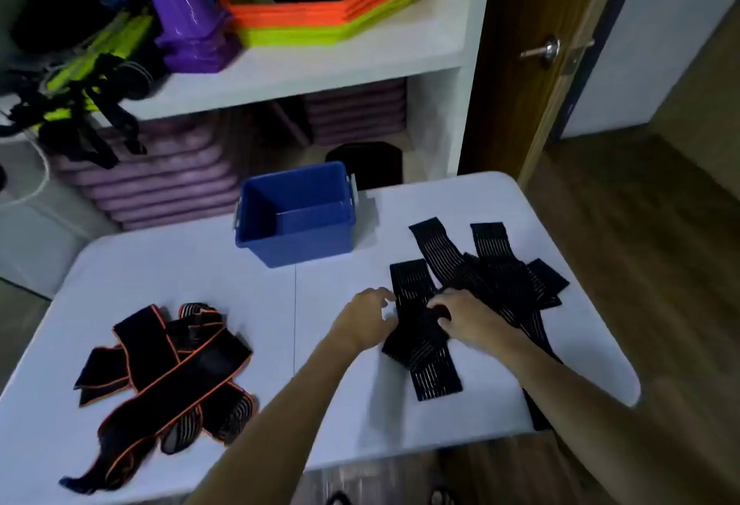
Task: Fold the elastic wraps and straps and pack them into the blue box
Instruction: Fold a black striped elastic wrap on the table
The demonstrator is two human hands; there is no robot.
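A pile of black elastic wraps (496, 276) with thin white stripes lies on the right half of the white table (224, 272). My right hand (460, 318) grips one wrap of that pile, its fingers curled into the fabric. My left hand (368, 316) sits just left of the same wrap, with its fingertips at the fabric's edge. A second pile, black straps with orange edging (168, 368), lies tangled on the left half of the table. The blue box (296, 236) stands empty at the table's far edge, beyond both hands.
White shelves behind the table hold a purple cone stack (188, 12), orange and yellow-green octagonal rings (320, 12) and stacked purple mats (160, 176). A brown door (532, 48) with a metal handle stands at the right. Wooden floor lies right of the table.
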